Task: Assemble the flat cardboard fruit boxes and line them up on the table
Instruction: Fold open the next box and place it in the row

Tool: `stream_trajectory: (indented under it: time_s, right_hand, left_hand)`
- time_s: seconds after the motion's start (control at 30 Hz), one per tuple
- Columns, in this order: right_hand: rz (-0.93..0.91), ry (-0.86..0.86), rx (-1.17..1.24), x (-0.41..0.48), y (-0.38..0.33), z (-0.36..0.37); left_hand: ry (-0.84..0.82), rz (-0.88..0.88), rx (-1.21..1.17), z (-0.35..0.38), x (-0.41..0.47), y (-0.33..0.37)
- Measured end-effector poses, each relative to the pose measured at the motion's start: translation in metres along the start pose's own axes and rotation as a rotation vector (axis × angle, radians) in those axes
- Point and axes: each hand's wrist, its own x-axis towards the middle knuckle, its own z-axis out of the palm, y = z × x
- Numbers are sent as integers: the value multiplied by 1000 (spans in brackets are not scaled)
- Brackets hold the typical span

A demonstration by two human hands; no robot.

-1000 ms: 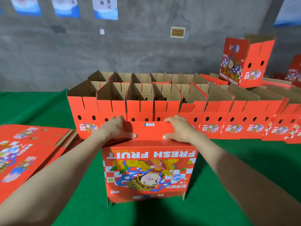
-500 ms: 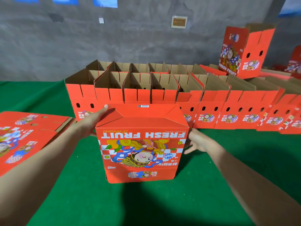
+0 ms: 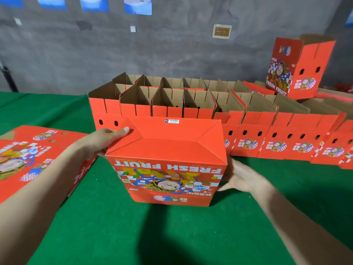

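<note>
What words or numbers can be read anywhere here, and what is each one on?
"FRESH FRUIT", upside down: front of the nearest box.
"FRESH FRUIT", sideways: the upended box at the back right.
"过": the wall poster.
Too small or blurred: the barcode sticker on the nearest box, the wall plaque, labels on the lined-up boxes.

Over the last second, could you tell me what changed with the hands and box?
Both hands came off the top of the upside-down fruit box and went to its sides: left hand at the upper left edge, right hand low on the right. The assembled boxes and flat stack stayed put.
</note>
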Motion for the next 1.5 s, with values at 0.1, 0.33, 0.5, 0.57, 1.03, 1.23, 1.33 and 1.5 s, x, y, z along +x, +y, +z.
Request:
stream_trajectory:
  time_s: [0.1, 0.33, 0.5, 0.57, 1.03, 1.23, 1.33, 1.5]
  right_hand:
    - [-20, 24, -41, -16, -13, -11]
    - [-294, -8, -172, -51, -27, -4]
    - [-586, 282, -590, -49, -10, 22]
    - [-707, 314, -739, -46, 5, 31]
    - [-940, 532, -1091, 3, 90, 76]
    - [-794, 348, -1132, 3, 122, 70]
    - [-667, 323, -1147, 2, 132, 56]
    - [-563, 281, -1265, 12, 120, 51]
  left_hand:
    - [-64, 68, -149, 8, -6, -11]
    - [-212, 45, -732, 35, -6, -68]
    - [-8, -151, -382, 64, 15, -97]
    - [77, -230, -460, 80, 17, -95]
    - [-233, -281, -574, 170, -3, -76]
    - [-185, -344, -548, 185, -2, -90]
    - [-153, -353, -625, 180, 1, -90]
    - [-68, -295, -691, 177, 10, -71]
